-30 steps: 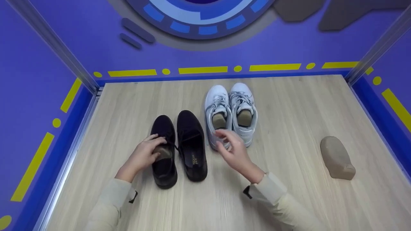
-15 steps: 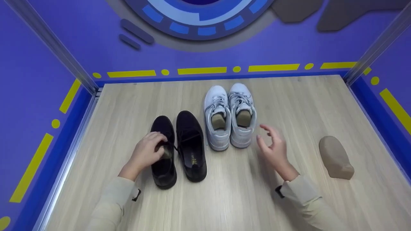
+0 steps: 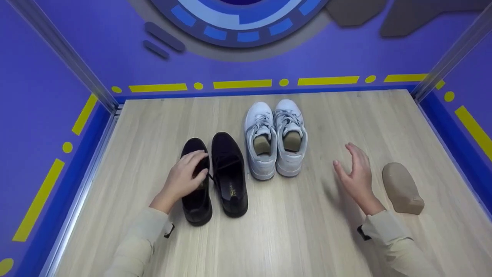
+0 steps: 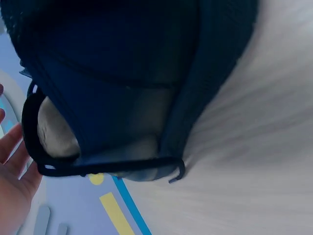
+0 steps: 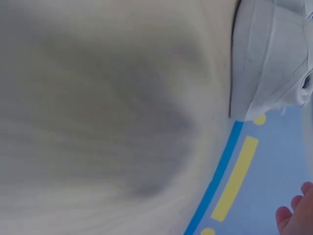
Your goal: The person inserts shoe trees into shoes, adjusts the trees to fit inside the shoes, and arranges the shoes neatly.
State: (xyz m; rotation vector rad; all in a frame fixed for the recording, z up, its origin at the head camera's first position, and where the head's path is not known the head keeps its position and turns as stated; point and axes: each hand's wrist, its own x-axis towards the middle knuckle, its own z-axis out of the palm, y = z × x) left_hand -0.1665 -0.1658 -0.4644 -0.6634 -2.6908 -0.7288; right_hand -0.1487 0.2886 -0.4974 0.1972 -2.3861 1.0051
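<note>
My left hand (image 3: 184, 177) hovers over the opening of the left black shoe (image 3: 196, 211), thumb and fingers spread apart and holding nothing. Inside that shoe a beige shoe tree (image 4: 54, 129) shows in the left wrist view. Beside it lies the right black shoe (image 3: 226, 150), its insole visible. Above the board, between the white sneakers and a loose beige shoe tree (image 3: 401, 188), my right hand (image 3: 357, 179) is held with fingers parted and nothing in them. Both the left white sneaker (image 3: 262, 167) and the right white sneaker (image 3: 289, 163) have beige shoe trees inside.
The shoes stand on a light wood-grain board (image 3: 276, 238). Blue-purple panels (image 3: 246, 67) with yellow markings enclose it at the back and both sides, with metal posts at the corners.
My right hand has moved right, away from the white sneakers toward the loose shoe tree. My left hand has risen slightly from the left black shoe, its fingers spreading. The shoes have stayed put.
</note>
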